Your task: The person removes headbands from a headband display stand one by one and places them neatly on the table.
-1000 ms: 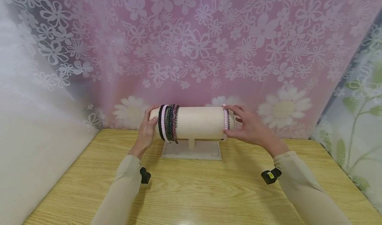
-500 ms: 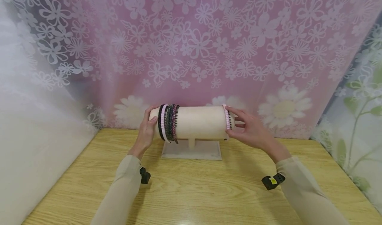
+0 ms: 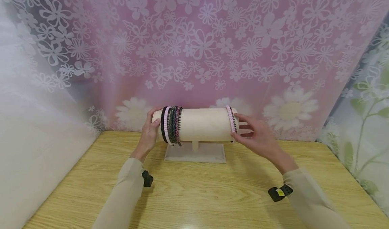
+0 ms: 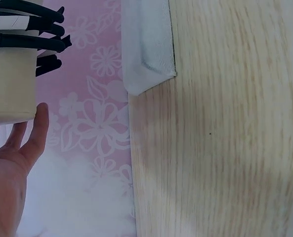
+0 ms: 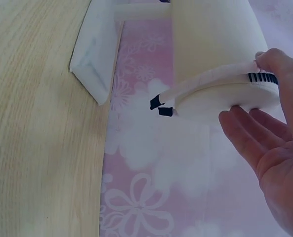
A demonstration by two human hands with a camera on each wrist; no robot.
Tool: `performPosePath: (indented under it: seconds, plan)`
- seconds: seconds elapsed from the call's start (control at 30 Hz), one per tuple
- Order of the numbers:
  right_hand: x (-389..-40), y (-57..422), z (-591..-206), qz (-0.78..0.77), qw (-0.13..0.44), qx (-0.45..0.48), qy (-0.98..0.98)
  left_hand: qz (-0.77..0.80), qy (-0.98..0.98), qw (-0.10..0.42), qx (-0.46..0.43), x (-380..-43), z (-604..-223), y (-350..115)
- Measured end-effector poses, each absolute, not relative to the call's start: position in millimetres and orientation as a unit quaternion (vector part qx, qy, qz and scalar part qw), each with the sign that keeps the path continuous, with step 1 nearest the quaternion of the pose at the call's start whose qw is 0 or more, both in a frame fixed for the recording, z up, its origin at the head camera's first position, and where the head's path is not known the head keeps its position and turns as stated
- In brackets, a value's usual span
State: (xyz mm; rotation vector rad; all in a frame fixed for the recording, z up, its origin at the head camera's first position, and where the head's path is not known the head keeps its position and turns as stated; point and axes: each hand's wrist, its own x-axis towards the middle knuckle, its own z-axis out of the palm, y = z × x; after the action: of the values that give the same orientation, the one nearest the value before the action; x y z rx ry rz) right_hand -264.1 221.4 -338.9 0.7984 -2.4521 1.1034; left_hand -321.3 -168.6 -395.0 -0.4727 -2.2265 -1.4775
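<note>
Steadily, in the head view, a person's left hand grips the left end of a cream padded cylinder, thumb on the front and fingers over the back. The cylinder stands on a short cream stem above a flat, whitish rectangular base, all on a light wood-grain table. Around the cylinder, beside the left hand, sit a black headband, a pale pink ribbed headband, a dark green glittery headband and a dark, pink-flecked headband. Around its right end a light pink wrapped headband with dark comb teeth leans slightly. The right hand is beside it, spread wide, thumb tip at its lower part. Beige sleeves reach in below the cylinder; a pink floral curtain hangs behind it.

From the left wrist, the left hand lies against the cylinder's end, one digit along its edge; dark headband tips jut out past the cylinder's side.

From the right wrist, one digit touches the light pink wrapped headband near the cylinder's rim, while other fingertips touch the end face; whether the band is firmly pinched, I cannot tell.
</note>
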Motion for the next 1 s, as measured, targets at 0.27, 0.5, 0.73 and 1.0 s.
performPosePath:
  seconds: [0.27, 0.5, 0.73, 1.0]
  plan:
    - [-264, 217, -344, 0.392, 0.203, 0.291, -0.849, -0.533, -0.807, 0.200, -0.158, -322, -393, -172]
    - [-264, 209, -344, 0.403, 0.196, 0.283, -0.848, -0.541, -0.808, 0.195, -0.130, -324, -392, -177]
    - [-265, 200, -344, 0.424, 0.174, 0.266, -0.848, -0.548, -0.803, 0.198, -0.127, -326, -391, -184]
    - [-266, 195, -345, 0.426, 0.176, 0.265, -0.847, -0.536, -0.813, 0.196, -0.111, -324, -390, -190]
